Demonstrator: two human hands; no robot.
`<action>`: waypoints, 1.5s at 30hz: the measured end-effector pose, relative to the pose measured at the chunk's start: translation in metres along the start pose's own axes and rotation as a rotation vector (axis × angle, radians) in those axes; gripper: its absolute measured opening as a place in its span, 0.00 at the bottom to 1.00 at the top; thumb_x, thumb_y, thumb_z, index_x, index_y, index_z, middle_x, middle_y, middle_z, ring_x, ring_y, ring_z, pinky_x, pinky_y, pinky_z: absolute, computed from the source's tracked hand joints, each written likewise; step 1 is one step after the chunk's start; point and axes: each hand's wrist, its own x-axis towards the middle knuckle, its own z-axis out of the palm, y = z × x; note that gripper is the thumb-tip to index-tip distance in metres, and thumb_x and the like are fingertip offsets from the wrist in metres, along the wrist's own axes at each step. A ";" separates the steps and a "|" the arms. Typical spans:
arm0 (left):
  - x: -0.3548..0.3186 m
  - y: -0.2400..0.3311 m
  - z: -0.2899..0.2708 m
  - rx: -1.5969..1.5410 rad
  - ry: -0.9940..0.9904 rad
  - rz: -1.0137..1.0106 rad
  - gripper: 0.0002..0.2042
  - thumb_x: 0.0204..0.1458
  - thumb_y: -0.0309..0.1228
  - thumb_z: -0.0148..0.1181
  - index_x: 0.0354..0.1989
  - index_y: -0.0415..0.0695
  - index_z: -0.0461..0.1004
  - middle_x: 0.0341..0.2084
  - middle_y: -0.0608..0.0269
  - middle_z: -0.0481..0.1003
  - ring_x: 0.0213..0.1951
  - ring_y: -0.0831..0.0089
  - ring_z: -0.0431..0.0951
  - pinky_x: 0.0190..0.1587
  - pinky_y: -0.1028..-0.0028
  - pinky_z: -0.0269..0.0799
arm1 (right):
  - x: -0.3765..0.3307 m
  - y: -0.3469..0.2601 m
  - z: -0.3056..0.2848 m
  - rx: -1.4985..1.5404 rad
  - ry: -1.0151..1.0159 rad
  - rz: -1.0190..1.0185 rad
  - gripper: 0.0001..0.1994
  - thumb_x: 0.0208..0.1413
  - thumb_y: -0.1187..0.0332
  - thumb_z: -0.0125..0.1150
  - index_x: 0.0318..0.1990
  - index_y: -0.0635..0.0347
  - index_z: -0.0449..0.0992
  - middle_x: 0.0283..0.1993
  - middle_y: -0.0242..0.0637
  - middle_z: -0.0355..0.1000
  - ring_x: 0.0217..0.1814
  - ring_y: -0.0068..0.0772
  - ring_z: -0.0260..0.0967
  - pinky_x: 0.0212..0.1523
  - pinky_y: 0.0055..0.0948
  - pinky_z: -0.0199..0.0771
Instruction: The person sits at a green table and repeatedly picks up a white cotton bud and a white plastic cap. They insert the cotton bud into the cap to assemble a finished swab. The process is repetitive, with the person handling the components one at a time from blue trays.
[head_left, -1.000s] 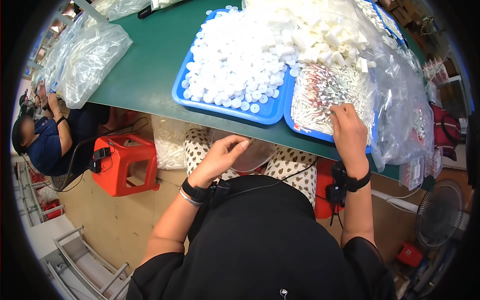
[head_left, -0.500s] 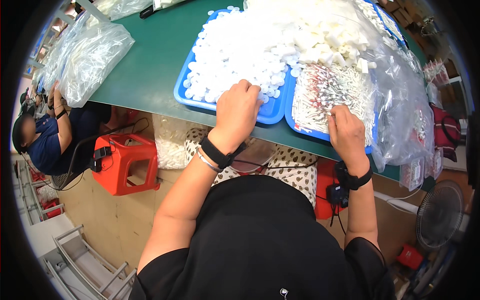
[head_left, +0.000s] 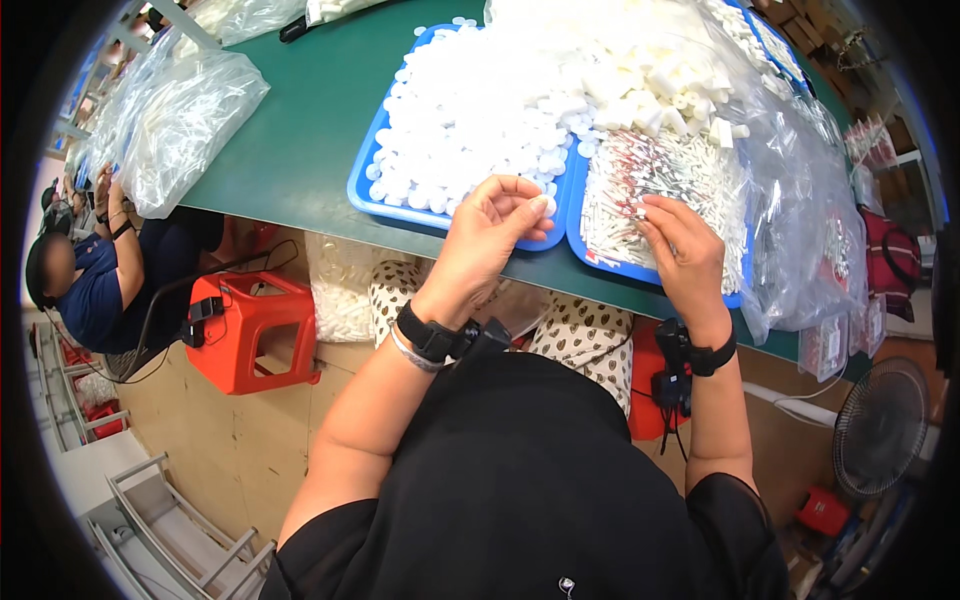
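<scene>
A dark green worktop point(head_left: 300, 130) is seen, and near its front edge two bright blue trays point(head_left: 365, 190) are heaped, one with white round caps point(head_left: 470, 110) and the other with white sticks marked in red point(head_left: 670, 180). Clear, glossy plastic bags point(head_left: 170, 120) are found at the left edge and the right edge of the worktop. Below the front edge, a red-orange stool point(head_left: 250, 330), cream cloth with dark brown spots point(head_left: 580, 340), a black top point(head_left: 520, 480) and black wristbands point(head_left: 430, 335) are shown against a tan floor point(head_left: 210, 440).
</scene>
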 end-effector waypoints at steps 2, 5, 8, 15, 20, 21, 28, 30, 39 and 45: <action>-0.010 0.002 0.004 -0.355 -0.051 -0.148 0.14 0.61 0.30 0.59 0.51 0.36 0.72 0.42 0.57 0.76 0.40 0.78 0.78 0.45 0.78 0.76 | 0.004 -0.005 0.000 -0.040 -0.019 -0.036 0.06 0.50 0.72 0.69 0.36 0.59 0.81 0.33 0.36 0.77 0.32 0.38 0.72 0.33 0.34 0.70; -0.017 -0.011 0.007 -0.587 -0.117 -0.244 0.16 0.62 0.30 0.57 0.55 0.36 0.69 0.42 0.59 0.76 0.40 0.79 0.77 0.46 0.80 0.76 | 0.003 -0.021 -0.008 -0.038 -0.113 -0.051 0.06 0.48 0.71 0.70 0.35 0.58 0.82 0.29 0.34 0.76 0.29 0.37 0.67 0.31 0.33 0.67; -0.023 -0.022 0.010 -0.744 -0.122 -0.324 0.15 0.63 0.32 0.56 0.54 0.36 0.70 0.40 0.60 0.75 0.39 0.78 0.77 0.45 0.81 0.77 | -0.001 -0.036 -0.009 0.074 -0.171 -0.067 0.07 0.47 0.69 0.72 0.34 0.56 0.82 0.24 0.32 0.73 0.26 0.36 0.63 0.31 0.33 0.63; -0.033 -0.031 0.018 -0.886 -0.163 -0.413 0.19 0.64 0.43 0.54 0.51 0.38 0.69 0.31 0.70 0.69 0.31 0.84 0.66 0.35 0.83 0.67 | -0.010 -0.052 -0.003 0.085 -0.199 -0.044 0.06 0.49 0.69 0.70 0.33 0.57 0.81 0.22 0.32 0.70 0.26 0.35 0.61 0.31 0.33 0.59; -0.034 -0.031 0.018 -0.942 -0.180 -0.414 0.18 0.64 0.42 0.54 0.51 0.38 0.69 0.32 0.69 0.69 0.31 0.83 0.66 0.35 0.82 0.68 | -0.011 -0.051 -0.002 0.062 -0.208 -0.026 0.05 0.51 0.69 0.69 0.33 0.58 0.81 0.23 0.31 0.70 0.26 0.34 0.62 0.33 0.34 0.59; -0.034 -0.030 0.019 -0.941 -0.174 -0.409 0.18 0.64 0.42 0.54 0.51 0.38 0.70 0.32 0.69 0.69 0.31 0.83 0.66 0.35 0.82 0.68 | -0.012 -0.051 -0.002 0.057 -0.204 -0.026 0.05 0.51 0.69 0.69 0.33 0.58 0.81 0.23 0.31 0.70 0.27 0.34 0.62 0.33 0.34 0.59; -0.038 -0.028 0.022 -0.682 -0.088 -0.328 0.18 0.64 0.37 0.56 0.54 0.36 0.70 0.32 0.70 0.73 0.33 0.84 0.71 0.37 0.82 0.70 | -0.009 -0.055 -0.007 -0.008 -0.192 -0.071 0.04 0.50 0.70 0.69 0.33 0.57 0.80 0.23 0.31 0.71 0.27 0.34 0.62 0.34 0.34 0.59; -0.039 -0.029 0.025 -0.552 -0.072 -0.288 0.18 0.64 0.36 0.56 0.55 0.36 0.70 0.33 0.70 0.74 0.34 0.84 0.72 0.38 0.82 0.71 | -0.010 -0.057 -0.008 -0.031 -0.188 -0.098 0.04 0.50 0.71 0.69 0.33 0.57 0.80 0.23 0.31 0.71 0.26 0.34 0.62 0.33 0.35 0.60; -0.043 -0.040 0.030 -0.619 -0.200 -0.336 0.18 0.64 0.37 0.55 0.55 0.37 0.71 0.34 0.70 0.74 0.35 0.83 0.73 0.40 0.81 0.73 | -0.024 -0.063 0.010 0.300 -0.213 0.280 0.02 0.55 0.73 0.64 0.34 0.61 0.79 0.23 0.36 0.74 0.22 0.36 0.68 0.28 0.33 0.66; -0.045 -0.044 0.026 -0.603 -0.213 -0.381 0.18 0.64 0.39 0.55 0.54 0.37 0.72 0.32 0.71 0.73 0.34 0.83 0.72 0.40 0.80 0.73 | -0.029 -0.067 0.017 0.492 -0.277 0.493 0.05 0.61 0.72 0.60 0.36 0.64 0.80 0.25 0.40 0.76 0.26 0.32 0.74 0.29 0.28 0.71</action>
